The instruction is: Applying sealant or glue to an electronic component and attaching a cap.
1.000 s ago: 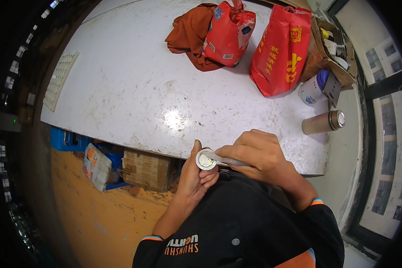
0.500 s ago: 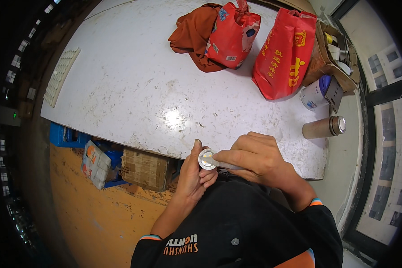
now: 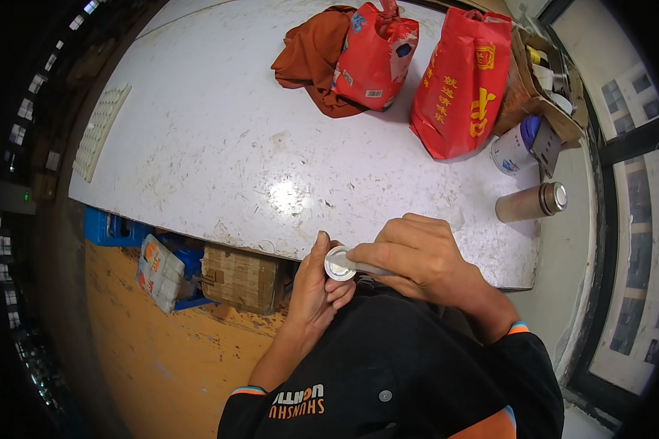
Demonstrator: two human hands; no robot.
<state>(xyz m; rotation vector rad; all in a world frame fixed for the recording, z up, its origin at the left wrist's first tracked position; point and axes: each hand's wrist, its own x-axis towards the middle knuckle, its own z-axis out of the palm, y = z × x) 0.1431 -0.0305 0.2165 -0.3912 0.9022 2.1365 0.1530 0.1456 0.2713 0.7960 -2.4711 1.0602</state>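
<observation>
My left hand (image 3: 315,289) is closed round a small round white-rimmed cup-like piece (image 3: 339,274), its open face turned up. Yellow spots show inside it, so it looks like a small LED lamp housing. With my right hand (image 3: 421,257) I grip a pale, flat, thin tool (image 3: 373,270); its tip reaches over the rim into the piece. Its exact kind cannot be made out, and my right fingers cover much of it. Both hands are just off the near edge of the white table (image 3: 220,154), in front of my dark shirt.
Toward the far side stand two red bags (image 3: 463,84), a brown cloth (image 3: 311,55) and an open carton (image 3: 520,95). A lidded tub (image 3: 512,150) and a flask (image 3: 520,205) are at the right. A pale tray (image 3: 101,132) lies far left. Under the table sits a cardboard box (image 3: 238,278).
The tool's tip has shifted slightly over the round piece and covers more of its upper face. Both hands keep their grips; the view has moved a little.
</observation>
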